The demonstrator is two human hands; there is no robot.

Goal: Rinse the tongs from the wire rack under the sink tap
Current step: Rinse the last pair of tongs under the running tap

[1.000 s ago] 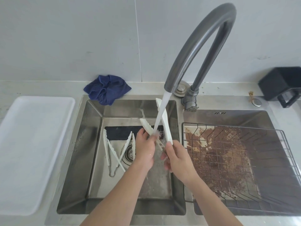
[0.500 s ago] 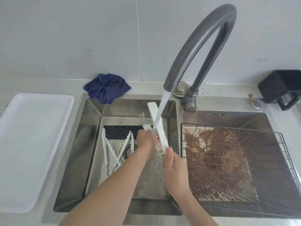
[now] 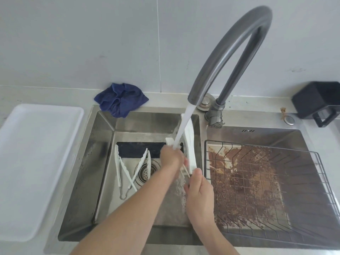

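A white tray (image 3: 35, 162) is lying flat on the desk (image 3: 11, 96) at the far left, just beside the left sink basin (image 3: 88, 181). A crumpled blue cloth (image 3: 120, 99) is sitting on the basin's back rim. On the basin floor, two white tongs (image 3: 128, 172) are lying crossed beside the drain (image 3: 146, 171).

To the right of them, the left hand (image 3: 171, 159) is curling its fingers around one arm of a third pair of white tongs (image 3: 189, 144), right where the water stream (image 3: 182, 127) is landing; the hand is blurred, so its exact hold is hard to make out. The right hand (image 3: 199, 196) is gripping the hinge end of the same tongs, thumb pointing up along the other arm. These tongs are standing nearly upright over the left basin, their arms spread, with water running down them from the curved grey tap (image 3: 230, 52).

Further right, the wire rack (image 3: 276, 190) is sitting in the right basin, over a rusty brown base. A black container (image 3: 316, 100) is standing on the desk at the far right.
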